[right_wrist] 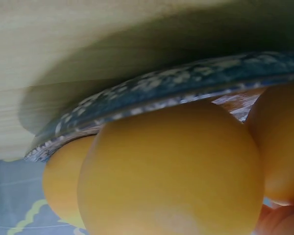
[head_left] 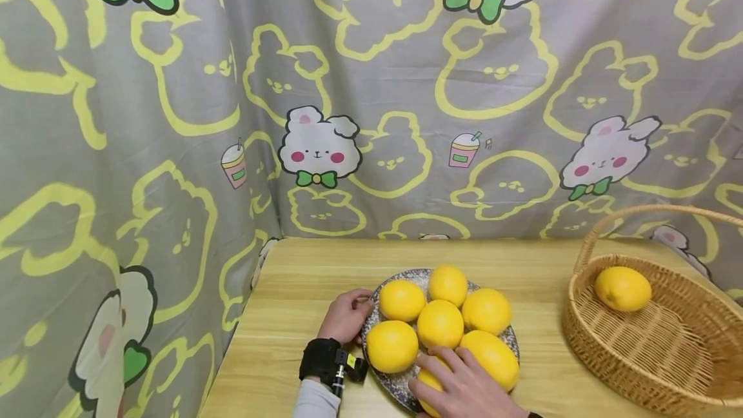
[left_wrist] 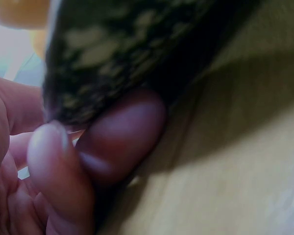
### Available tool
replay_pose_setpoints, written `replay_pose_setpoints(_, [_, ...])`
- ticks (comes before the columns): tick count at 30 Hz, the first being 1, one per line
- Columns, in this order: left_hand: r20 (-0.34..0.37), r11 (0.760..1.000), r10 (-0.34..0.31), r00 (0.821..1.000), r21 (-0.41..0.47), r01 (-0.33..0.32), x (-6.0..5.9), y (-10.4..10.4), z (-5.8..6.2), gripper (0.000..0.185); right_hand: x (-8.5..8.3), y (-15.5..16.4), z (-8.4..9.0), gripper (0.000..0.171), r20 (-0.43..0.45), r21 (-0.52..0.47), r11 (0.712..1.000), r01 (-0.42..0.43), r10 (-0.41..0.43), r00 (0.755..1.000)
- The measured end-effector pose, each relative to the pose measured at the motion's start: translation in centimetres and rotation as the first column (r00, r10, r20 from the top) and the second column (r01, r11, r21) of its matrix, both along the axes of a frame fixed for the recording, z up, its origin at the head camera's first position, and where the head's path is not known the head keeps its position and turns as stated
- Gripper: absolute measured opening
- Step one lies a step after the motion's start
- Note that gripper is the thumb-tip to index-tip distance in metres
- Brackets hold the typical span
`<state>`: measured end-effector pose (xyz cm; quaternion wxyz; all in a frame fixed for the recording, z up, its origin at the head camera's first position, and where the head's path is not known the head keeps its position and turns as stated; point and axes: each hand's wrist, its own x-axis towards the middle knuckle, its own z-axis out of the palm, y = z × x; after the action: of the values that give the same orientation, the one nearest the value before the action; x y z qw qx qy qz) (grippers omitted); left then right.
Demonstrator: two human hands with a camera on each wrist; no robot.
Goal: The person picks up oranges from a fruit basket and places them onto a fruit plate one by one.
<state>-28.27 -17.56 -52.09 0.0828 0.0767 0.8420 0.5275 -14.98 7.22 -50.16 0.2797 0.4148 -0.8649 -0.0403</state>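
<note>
Yellow lemon (head_left: 431,384), near plate (head_left: 387,380) edge: right hand (head_left: 464,389) curls over it. Firm, waxy, probably slippery; cup it whole. Left hand (head_left: 346,317) pinches plate rim.

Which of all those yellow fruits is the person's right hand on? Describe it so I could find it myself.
Start at the wooden table, then the speckled plate piled with yellow fruits. The one under the right hand is the yellow fruit at the plate's near edge, the only one mostly hidden by fingers.
</note>
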Motion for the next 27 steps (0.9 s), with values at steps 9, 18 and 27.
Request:
replay_pose_setpoints(9, [-0.007,1.0,-0.001,1.0,0.002,0.001,0.2,0.0,0.1,0.037,0.0,-0.4,-0.7,0.031,-0.027,-0.047,0.999,-0.01,0.009,1.0])
replay_pose_setpoints(18, [-0.003,1.0,0.003,1.0,0.011,-0.003,0.3,0.1,-0.1,0.036,0.4,-0.5,-1.4,0.048,-0.05,-0.051,0.999,0.001,-0.004,0.999])
replay_pose_setpoints(27, [-0.012,1.0,0.0,1.0,0.007,0.001,0.3,0.1,0.0,0.035,0.8,-0.5,-1.3,0.058,-0.036,-0.057,0.998,0.006,-0.008,0.999])
